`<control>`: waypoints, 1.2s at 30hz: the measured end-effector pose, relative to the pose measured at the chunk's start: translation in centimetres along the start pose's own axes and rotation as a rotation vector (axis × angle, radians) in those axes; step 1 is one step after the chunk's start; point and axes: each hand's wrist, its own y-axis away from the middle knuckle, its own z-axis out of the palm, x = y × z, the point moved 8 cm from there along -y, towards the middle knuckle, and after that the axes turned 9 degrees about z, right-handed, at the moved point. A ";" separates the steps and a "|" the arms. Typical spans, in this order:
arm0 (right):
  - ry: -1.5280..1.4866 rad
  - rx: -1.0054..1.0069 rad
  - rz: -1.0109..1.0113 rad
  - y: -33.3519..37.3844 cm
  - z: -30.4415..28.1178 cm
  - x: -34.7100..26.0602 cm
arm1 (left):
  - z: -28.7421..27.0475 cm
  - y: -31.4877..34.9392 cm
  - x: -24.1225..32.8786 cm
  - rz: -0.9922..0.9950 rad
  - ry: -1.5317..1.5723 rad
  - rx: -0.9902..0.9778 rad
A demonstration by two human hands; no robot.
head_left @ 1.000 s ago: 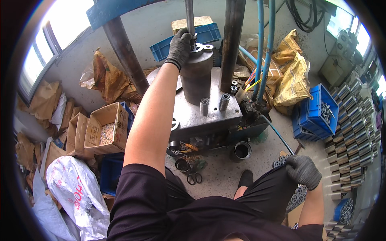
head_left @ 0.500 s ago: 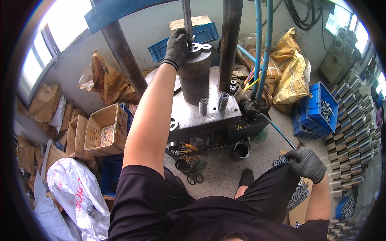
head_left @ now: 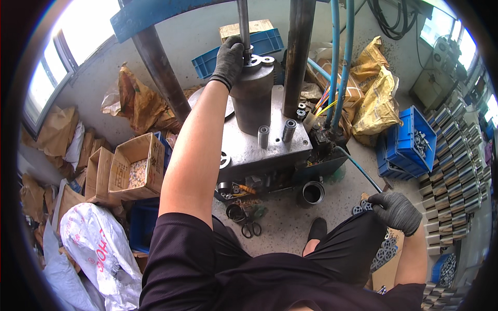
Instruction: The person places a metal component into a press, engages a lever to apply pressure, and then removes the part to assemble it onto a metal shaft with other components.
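My left hand [head_left: 229, 61], in a dark grey glove, is raised at the top of a thick steel cylinder [head_left: 252, 106]. Its fingers curl in beside the foot of a vertical press rod [head_left: 243, 23]; what they grip there is hidden. Next to them, a small metal ring [head_left: 267, 60] and a spoked disc lie on the cylinder's top. At the lower right, my gloved right hand [head_left: 398, 212] is closed around the end of a long blue lever [head_left: 361, 170] that runs back to the machine. Two short ribbed metal posts [head_left: 263, 137] stand upright on the steel plate [head_left: 244, 150] around the cylinder.
Steel columns [head_left: 299, 57] and blue hoses [head_left: 343, 62] flank the press. Scissors [head_left: 251, 229] and a round metal pot [head_left: 312, 193] are on the floor. Open cartons [head_left: 138, 167] stand left; blue crates [head_left: 415, 142] and stacked metal cylinders [head_left: 451, 171] stand right. Spoked discs [head_left: 385, 253] lie below my right hand.
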 end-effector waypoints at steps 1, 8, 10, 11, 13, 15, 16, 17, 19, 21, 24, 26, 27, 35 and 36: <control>0.000 0.001 0.000 0.0 -0.1 -0.1 | 0.0 0.0 -0.1 -0.014 -0.013 -0.009; -0.084 -0.028 0.075 -0.4 -0.3 0.0 | -0.4 0.5 0.8 0.006 -0.074 -0.001; 0.017 -0.074 0.041 -0.1 -0.1 -0.2 | 0.1 0.3 0.6 -0.015 -0.051 -0.011; -0.060 -0.054 0.092 -0.1 -0.6 0.1 | 0.3 0.2 0.4 -0.037 -0.032 -0.019; -0.139 -0.040 0.135 -0.3 -0.8 0.2 | 0.1 0.1 0.2 -0.024 -0.042 -0.017; -0.170 0.088 0.107 -0.2 -1.8 0.0 | 0.1 0.1 0.2 -0.011 -0.049 -0.017; -0.170 0.088 0.109 -0.1 -1.5 0.1 | 0.2 0.1 0.1 -0.015 -0.045 -0.014; -0.199 0.147 0.087 0.1 -1.6 0.2 | 0.2 0.1 0.1 -0.018 -0.041 -0.011; -0.228 0.207 0.063 0.1 -2.0 0.0 | 0.1 0.0 0.0 -0.014 -0.040 -0.009; -0.240 0.308 0.051 -0.1 -3.2 -0.3 | 0.0 -0.2 -0.2 -0.008 -0.037 -0.008; -0.171 0.595 -0.044 -2.5 -7.2 -1.0 | -0.8 -0.4 -0.4 0.006 -0.031 -0.012; -0.042 0.917 -0.128 -4.2 -11.8 -2.9 | -0.1 -0.5 -0.9 -0.009 -0.033 -0.013; -0.029 0.966 -0.150 -5.6 -13.5 -3.5 | 0.2 -0.5 -1.0 -0.009 -0.028 -0.013; 0.053 1.043 -0.093 -16.2 -19.8 -1.9 | 0.3 0.5 0.3 0.012 0.001 0.109; 0.014 1.026 -0.071 -17.2 -20.0 -1.6 | -0.4 0.2 0.1 0.015 -0.007 0.113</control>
